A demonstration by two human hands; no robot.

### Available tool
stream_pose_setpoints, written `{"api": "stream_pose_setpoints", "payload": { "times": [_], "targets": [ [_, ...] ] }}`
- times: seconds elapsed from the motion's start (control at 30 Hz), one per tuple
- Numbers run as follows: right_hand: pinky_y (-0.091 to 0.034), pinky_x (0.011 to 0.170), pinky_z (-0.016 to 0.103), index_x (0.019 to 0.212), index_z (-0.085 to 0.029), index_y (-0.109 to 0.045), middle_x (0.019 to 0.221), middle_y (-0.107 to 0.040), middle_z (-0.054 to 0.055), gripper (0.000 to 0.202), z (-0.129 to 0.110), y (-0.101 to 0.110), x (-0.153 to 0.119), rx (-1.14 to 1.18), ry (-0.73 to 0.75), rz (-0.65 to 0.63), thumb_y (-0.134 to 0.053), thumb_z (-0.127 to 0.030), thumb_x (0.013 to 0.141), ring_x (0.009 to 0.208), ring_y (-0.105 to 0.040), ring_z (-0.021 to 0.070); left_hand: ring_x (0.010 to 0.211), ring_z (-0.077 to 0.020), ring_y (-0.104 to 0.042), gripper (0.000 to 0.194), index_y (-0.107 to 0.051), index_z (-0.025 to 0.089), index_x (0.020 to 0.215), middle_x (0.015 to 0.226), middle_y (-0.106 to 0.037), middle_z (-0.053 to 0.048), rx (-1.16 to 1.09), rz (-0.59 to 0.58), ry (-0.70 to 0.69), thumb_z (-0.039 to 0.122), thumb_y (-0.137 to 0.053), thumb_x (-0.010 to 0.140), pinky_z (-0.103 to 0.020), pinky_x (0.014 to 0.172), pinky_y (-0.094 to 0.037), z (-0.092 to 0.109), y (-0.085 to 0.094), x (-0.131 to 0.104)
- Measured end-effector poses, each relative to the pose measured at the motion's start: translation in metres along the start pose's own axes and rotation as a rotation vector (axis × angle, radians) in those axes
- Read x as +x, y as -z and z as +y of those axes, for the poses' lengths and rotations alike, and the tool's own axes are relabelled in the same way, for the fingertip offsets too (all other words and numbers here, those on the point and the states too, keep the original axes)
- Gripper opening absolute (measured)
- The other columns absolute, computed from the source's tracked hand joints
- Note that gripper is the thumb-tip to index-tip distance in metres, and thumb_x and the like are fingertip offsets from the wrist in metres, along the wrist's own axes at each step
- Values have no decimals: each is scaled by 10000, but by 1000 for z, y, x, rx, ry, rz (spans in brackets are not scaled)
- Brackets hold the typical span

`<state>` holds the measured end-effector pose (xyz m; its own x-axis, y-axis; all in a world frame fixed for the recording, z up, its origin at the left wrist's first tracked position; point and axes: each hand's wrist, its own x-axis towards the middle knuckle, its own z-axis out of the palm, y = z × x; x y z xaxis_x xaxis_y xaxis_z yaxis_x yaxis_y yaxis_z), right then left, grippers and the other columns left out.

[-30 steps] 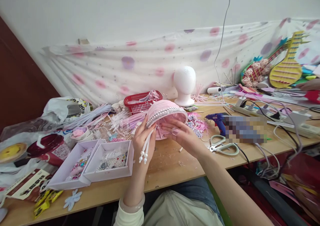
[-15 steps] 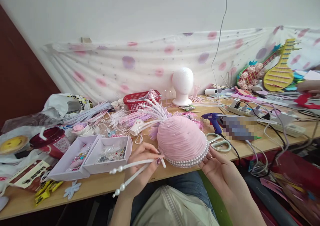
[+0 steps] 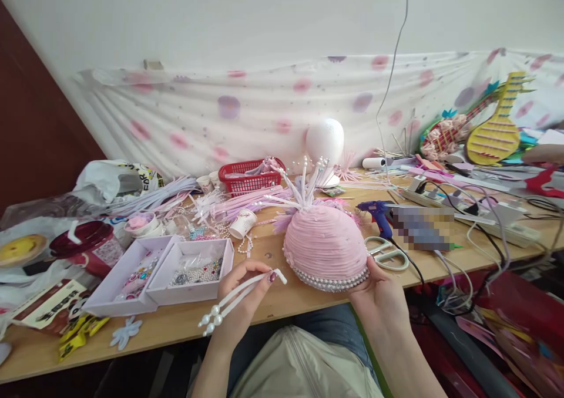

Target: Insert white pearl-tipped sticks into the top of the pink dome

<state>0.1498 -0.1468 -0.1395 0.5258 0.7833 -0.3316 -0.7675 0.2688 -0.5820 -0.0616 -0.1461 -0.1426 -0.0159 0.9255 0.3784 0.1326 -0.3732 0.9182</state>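
Note:
Two white stems (image 3: 238, 295) with pearl beads at their ends are pinched in my left hand (image 3: 247, 298), left of the pink cap. My right hand (image 3: 379, 295) holds the lower right rim of the pink domed cap (image 3: 326, 242). Rows of pearls (image 3: 328, 282) run round its lower edge, and a spray of beaded white stems (image 3: 305, 189) rises from its far side. A gap separates the stems in my left hand from the cap.
White boxes of beads (image 3: 191, 292), a red basket (image 3: 251, 178), a foam head (image 3: 325, 142), a blue glue gun (image 3: 378, 213), scissors (image 3: 388, 254) and a power strip (image 3: 467, 207) lie around. Another person's hand (image 3: 544, 153) shows at the right edge.
My left hand has drawn away from the cap's rim, its two stems now closer together. The cap has turned in my right hand, so its spray stands more upright.

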Motion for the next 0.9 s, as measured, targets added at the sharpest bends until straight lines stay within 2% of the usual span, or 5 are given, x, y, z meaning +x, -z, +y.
{"api": "stream_pose_setpoints", "payload": {
  "times": [0.23, 0.47, 0.63, 0.73, 0.9],
  "targets": [
    [-545, 926, 380, 1141, -206, -652, 1056, -737, 68, 302, 40, -17, 10, -53, 27, -294, -513, -243, 875, 1032, -679, 200, 758, -146, -646, 165, -631, 173, 729, 823, -675, -30, -52, 145, -74, 313, -717, 743, -223, 676, -525, 1, 6, -1],
    [-523, 958, 324, 991, -208, -676, 1029, -737, 25, 199, 65, -14, -8, -77, -15, -272, -602, -244, 810, 1055, -658, 171, 722, -144, -644, 197, -628, 175, 732, 806, -685, -28, -40, 129, -37, 356, -705, 751, -231, 667, -525, 1, 7, 2],
    [-596, 668, 295, 860, -178, -641, 831, -738, 42, 193, 53, 21, -4, -382, -142, -358, -714, -309, 737, 751, -715, 187, 614, -118, -590, 235, -636, 174, 725, 707, -665, -7, -68, 141, 76, 392, -723, 730, -206, 563, -467, -4, -2, 4],
    [-483, 388, 218, 757, -159, -602, 681, -704, 41, 316, 32, 38, 0, -840, -223, -486, -709, -455, 736, 491, -651, 157, 582, -114, -563, 250, -644, 168, 730, 646, -641, -1, -60, 112, 110, 405, -725, 726, -198, 518, -429, -7, -4, 4],
    [-361, 356, 160, 716, -170, -585, 519, -580, -25, 347, -2, 32, -16, -1192, 123, -673, -598, -500, 825, 414, -515, 85, 600, -119, -571, 254, -650, 164, 731, 673, -654, -10, -66, 70, 125, 410, -714, 734, -204, 535, -441, -6, -5, 2]
  ]
}}
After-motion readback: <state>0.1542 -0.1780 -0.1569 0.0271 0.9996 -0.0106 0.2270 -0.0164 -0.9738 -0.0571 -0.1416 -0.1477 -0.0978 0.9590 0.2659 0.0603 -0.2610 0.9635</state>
